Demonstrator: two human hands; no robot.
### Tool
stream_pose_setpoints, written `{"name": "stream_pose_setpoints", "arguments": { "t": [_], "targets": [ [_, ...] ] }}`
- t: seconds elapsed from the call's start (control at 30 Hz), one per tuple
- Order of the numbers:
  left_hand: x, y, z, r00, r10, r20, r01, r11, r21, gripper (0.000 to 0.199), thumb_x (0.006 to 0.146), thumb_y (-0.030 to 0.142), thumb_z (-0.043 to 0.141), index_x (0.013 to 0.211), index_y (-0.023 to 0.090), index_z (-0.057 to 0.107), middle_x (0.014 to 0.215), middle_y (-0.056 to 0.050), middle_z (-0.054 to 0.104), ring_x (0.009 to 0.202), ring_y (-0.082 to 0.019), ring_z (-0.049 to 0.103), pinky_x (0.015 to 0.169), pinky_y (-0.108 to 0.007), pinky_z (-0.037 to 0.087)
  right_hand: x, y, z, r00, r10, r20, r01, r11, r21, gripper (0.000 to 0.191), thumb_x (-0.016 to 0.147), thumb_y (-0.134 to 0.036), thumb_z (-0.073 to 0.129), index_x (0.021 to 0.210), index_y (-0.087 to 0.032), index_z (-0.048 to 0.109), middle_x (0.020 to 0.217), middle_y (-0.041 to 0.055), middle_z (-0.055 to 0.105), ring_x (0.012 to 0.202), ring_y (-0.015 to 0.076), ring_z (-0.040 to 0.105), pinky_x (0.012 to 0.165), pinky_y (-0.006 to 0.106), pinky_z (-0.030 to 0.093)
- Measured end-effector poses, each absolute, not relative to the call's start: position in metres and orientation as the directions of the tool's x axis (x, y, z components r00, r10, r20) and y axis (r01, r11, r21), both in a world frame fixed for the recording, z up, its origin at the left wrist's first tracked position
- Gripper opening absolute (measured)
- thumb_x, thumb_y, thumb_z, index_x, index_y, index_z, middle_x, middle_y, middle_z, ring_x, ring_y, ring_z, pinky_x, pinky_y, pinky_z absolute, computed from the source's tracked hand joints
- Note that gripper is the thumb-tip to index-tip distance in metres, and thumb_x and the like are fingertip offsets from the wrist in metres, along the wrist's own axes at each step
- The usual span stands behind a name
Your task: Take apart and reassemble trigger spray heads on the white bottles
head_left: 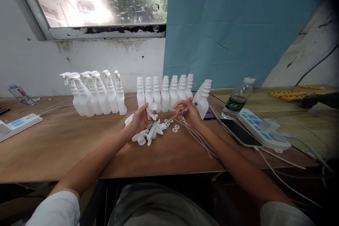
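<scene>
The left hand (138, 118) pinches a spray head (150, 113), the right hand (192, 114) a half-hidden tool (183, 111), perhaps metal (green bottle label (234, 104) illegible from here).

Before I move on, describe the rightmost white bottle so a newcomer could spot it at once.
Find the blue sheet behind the brown table. Just beyond the right hand, to the right of the row of bare-necked white bottles, stands your bottle. It is bare-necked too, but looks larger than those neighbours, and its neck slants rightward in this view.
</scene>
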State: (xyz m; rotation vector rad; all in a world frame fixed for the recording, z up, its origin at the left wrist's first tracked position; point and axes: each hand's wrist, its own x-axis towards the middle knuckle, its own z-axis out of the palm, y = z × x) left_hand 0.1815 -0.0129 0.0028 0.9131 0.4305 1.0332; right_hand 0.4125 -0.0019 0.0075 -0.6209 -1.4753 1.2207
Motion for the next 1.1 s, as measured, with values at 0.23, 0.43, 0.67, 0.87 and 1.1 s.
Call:
{"name": "stream_pose_setpoints", "arguments": {
  "t": [0.23, 0.43, 0.67, 0.87, 1.1],
  "targets": [
    [0.182, -0.007, -0.007, 0.458, 0.888, 0.042, -0.467, 0.2, 0.861, 0.038, 0.083, 0.051, 0.062, 0.079, 0.015, 0.053, 0.068, -0.001, 0.051, 0.048, -0.008, 0.042, 0.041, -0.018, 0.025, 0.406, -0.01, 0.002, -0.351, 0.758, 0.55, -0.203, 0.512, -0.835, 0.03, 0.085, -0.046, 0.063, 0.096, -0.018, 0.068, 0.088, 0.0078, 0.07, 0.066, 0.0172, 0.065, 0.056, 0.03, 0.051],
    [0.186, -0.01, -0.008, 0.396, 0.914, 0.085, -0.382, 0.08, 0.921, 0.042, 0.08, 0.056, 0.063, 0.082, 0.016, 0.049, 0.072, 0.0, 0.049, 0.045, -0.004, 0.036, 0.041, -0.017, 0.02, 0.404, -0.012, -0.004, -0.336, 0.66, 0.672, 0.167, 0.744, -0.647, 0.024, 0.092, -0.037, 0.054, 0.096, -0.019, 0.068, 0.072, 0.0025, 0.065, 0.063, 0.0139, 0.061, 0.06, 0.027, 0.049],
    [0.189, -0.015, -0.003, 0.29, 0.948, 0.134, -0.292, -0.046, 0.955, 0.045, 0.079, 0.057, 0.064, 0.088, 0.02, 0.04, 0.074, 0.003, 0.05, 0.044, -0.002, 0.033, 0.042, -0.016, 0.017, 0.399, -0.015, -0.008, -0.401, 0.522, 0.752, 0.294, 0.851, -0.435, 0.02, 0.095, -0.031, 0.049, 0.094, -0.02, 0.065, 0.074, 0.0018, 0.065, 0.064, 0.0128, 0.061, 0.061, 0.026, 0.047],
    [0.189, -0.015, -0.004, 0.258, 0.953, 0.162, -0.228, -0.103, 0.968, 0.045, 0.079, 0.057, 0.063, 0.089, 0.021, 0.039, 0.07, 0.004, 0.049, 0.044, -0.003, 0.034, 0.042, -0.016, 0.019, 0.391, -0.016, -0.011, -0.302, 0.755, 0.582, -0.032, 0.602, -0.798, 0.029, 0.092, -0.046, 0.051, 0.092, -0.019, 0.062, 0.075, 0.0029, 0.066, 0.057, 0.0138, 0.063, 0.048, 0.026, 0.049],
    [0.186, -0.015, -0.001, 0.275, 0.948, 0.158, -0.19, -0.108, 0.976, 0.045, 0.078, 0.057, 0.064, 0.088, 0.021, 0.039, 0.064, 0.006, 0.048, 0.041, -0.003, 0.031, 0.041, -0.018, 0.016, 0.384, -0.018, -0.008, -0.277, 0.818, 0.504, -0.197, 0.465, -0.863, 0.028, 0.088, -0.046, 0.058, 0.084, -0.018, 0.061, 0.07, 0.0032, 0.067, 0.054, 0.016, 0.064, 0.044, 0.026, 0.048]
  ]
}}
